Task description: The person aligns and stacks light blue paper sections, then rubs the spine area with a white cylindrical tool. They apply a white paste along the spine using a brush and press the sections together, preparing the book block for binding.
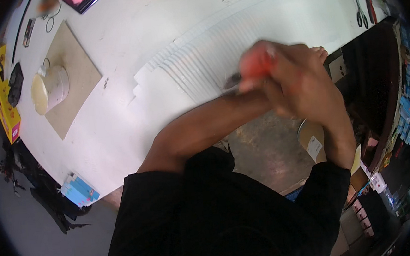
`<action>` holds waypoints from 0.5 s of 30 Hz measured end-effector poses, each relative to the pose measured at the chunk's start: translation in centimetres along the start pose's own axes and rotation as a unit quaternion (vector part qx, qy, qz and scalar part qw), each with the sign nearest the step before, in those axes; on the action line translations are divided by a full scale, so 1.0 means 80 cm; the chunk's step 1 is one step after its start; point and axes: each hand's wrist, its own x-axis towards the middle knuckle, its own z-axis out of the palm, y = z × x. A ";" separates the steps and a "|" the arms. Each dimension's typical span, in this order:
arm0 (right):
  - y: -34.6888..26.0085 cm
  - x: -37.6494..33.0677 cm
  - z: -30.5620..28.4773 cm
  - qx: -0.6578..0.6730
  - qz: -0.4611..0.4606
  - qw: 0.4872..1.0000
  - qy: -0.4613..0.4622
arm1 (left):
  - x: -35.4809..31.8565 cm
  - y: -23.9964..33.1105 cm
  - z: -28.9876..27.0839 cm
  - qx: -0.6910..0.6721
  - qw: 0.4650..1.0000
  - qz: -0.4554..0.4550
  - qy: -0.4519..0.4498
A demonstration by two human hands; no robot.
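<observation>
A fan of overlapping white paper sheets (199, 56) lies on the white table (117, 53), their edges stepped in thin strips. Over its near right part is my right hand (302, 79), blurred by motion and closed around a red-handled brush (257, 62). The brush's dark tip points left, over the sheets; blur hides whether it touches them. My left forearm crosses beneath my right hand. Most of my left hand is hidden there, and only some fingertips (321, 51) show beyond, at the table's right edge.
A white tub (57, 84) with cream-coloured paste sits on brown cardboard (78, 75) at left. Black scissors (361, 17) and a red-handled tool (369, 6) lie far right. A yellow box (8, 109) stands by the left edge; a round container (312, 141) is below the table.
</observation>
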 end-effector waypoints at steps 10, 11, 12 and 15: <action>0.031 -0.017 -0.046 -0.092 0.061 0.994 0.009 | 0.036 -0.011 -0.030 -0.169 0.919 0.201 -0.293; 0.056 -0.025 -0.051 -0.123 0.103 0.987 -0.013 | 0.041 -0.009 -0.041 -0.057 0.914 0.249 -0.314; 0.054 -0.028 -0.059 -0.175 0.180 0.968 0.015 | 0.045 -0.007 -0.060 0.054 0.893 0.299 -0.333; 0.045 -0.031 -0.080 -0.126 0.063 0.981 0.135 | 0.061 0.007 -0.107 0.043 0.890 0.264 -0.370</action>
